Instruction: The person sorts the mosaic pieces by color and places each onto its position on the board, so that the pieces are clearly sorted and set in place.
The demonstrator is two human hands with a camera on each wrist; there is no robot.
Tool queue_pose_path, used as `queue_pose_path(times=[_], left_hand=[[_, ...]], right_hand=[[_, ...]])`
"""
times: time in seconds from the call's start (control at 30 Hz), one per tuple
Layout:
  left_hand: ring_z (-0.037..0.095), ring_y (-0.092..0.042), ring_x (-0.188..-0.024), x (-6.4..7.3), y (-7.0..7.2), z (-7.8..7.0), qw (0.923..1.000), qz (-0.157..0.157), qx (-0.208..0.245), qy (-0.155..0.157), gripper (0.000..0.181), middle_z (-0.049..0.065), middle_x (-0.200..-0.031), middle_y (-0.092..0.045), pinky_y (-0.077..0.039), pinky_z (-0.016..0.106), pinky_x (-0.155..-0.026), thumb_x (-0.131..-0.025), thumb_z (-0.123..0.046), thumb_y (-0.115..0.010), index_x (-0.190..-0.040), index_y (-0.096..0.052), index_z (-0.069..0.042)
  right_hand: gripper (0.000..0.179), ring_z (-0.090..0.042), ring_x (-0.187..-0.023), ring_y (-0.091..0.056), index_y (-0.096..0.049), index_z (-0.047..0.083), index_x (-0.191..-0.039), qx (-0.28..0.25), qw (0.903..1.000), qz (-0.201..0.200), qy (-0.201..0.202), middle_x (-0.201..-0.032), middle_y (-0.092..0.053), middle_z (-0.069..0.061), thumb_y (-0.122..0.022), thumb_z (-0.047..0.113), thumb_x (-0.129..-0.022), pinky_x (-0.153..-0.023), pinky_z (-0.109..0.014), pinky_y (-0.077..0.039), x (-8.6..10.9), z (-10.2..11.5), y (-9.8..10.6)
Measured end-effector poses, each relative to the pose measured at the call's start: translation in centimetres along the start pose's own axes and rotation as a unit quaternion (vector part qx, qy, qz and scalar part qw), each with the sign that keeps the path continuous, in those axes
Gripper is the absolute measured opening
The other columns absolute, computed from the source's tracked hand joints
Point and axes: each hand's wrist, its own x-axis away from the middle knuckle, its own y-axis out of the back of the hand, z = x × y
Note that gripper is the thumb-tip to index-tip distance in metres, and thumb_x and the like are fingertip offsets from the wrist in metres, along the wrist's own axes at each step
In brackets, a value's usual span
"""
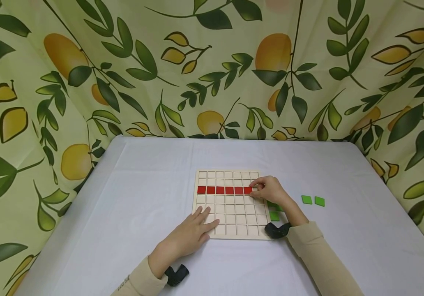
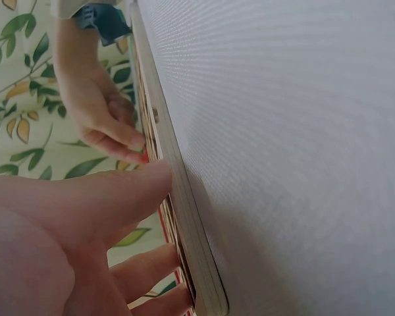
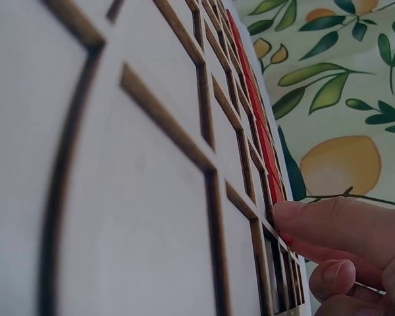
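A pale wooden board [image 1: 230, 220] with a grid of square recesses lies on the table. One of its rows holds several red square tiles [image 1: 220, 190]. At the right end of that row, my right hand [image 1: 269, 190] pinches a red tile [image 3: 286, 238] between thumb and finger, low against the grid. The fingers partly hide this tile. My left hand [image 1: 187, 235] rests with spread fingers on the board's near left corner. In the left wrist view the left thumb [image 2: 141, 187] lies along the board's edge.
Two green tiles [image 1: 306, 200] lie apart on the white tablecloth [image 1: 153, 176], right of the board. More green tiles [image 1: 274, 216] sit against the board's right edge, partly under the right forearm. A patterned curtain [image 1: 212, 82] hangs behind the table.
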Motion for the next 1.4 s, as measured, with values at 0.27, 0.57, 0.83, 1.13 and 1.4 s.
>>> queue_pose_path(times=[0.27,0.57,0.83,1.13,1.4], left_hand=[[0.042,-0.028,-0.146,0.0,0.0,-0.1,1.0000,0.000,-0.003,0.000,0.043,0.018,-0.156,-0.034,-0.034,0.054,-0.116,-0.099,-0.021,-0.052,-0.141,-0.050,-0.022],[0.042,-0.028,-0.146,0.0,0.0,0.0,1.0000,-0.001,-0.001,0.000,0.043,0.019,-0.156,-0.034,-0.034,0.053,-0.117,-0.099,-0.021,-0.052,-0.141,-0.050,-0.021],[0.042,-0.028,-0.146,0.0,0.0,-0.1,1.0000,-0.002,-0.002,0.000,0.043,0.018,-0.156,-0.035,-0.034,0.053,-0.117,-0.098,-0.021,-0.053,-0.141,-0.051,-0.022],[0.042,-0.029,-0.146,0.1,0.1,-0.1,1.0000,-0.005,-0.003,-0.002,0.043,0.019,-0.156,-0.035,-0.034,0.053,-0.116,-0.098,-0.021,-0.054,-0.141,-0.051,-0.021],[0.042,-0.028,-0.146,0.0,0.1,-0.1,1.0000,-0.002,-0.004,-0.001,0.043,0.019,-0.156,-0.034,-0.034,0.053,-0.116,-0.098,-0.021,-0.053,-0.141,-0.051,-0.021]], right_hand=[[0.026,-0.014,-0.061,-0.040,-0.072,-0.001,-0.100,-0.004,1.0000,-0.001,-0.002,-0.062,-0.046,0.002,-0.078,0.011,-0.078,-0.057,-0.023,-0.032,0.3,0.1,0.2],[0.027,-0.014,-0.063,-0.039,-0.072,-0.002,-0.101,-0.014,0.9999,0.009,-0.002,-0.063,-0.043,0.001,-0.077,0.012,-0.079,-0.057,-0.024,-0.030,0.9,-0.2,0.5],[0.026,-0.012,-0.060,-0.038,-0.071,-0.003,-0.100,-0.026,0.9995,0.015,0.008,-0.062,-0.044,0.003,-0.076,0.013,-0.080,-0.054,-0.022,-0.031,1.7,-0.6,0.8],[0.025,-0.010,-0.059,-0.038,-0.072,-0.002,-0.099,-0.021,0.9994,0.015,0.024,-0.062,-0.044,0.003,-0.076,0.014,-0.081,-0.055,-0.021,-0.031,2.4,-1.0,1.1],[0.024,-0.008,-0.059,-0.040,-0.071,-0.003,-0.098,-0.027,0.9990,0.013,0.033,-0.064,-0.046,0.002,-0.077,0.012,-0.080,-0.053,-0.019,-0.032,3.4,-1.2,1.4]])
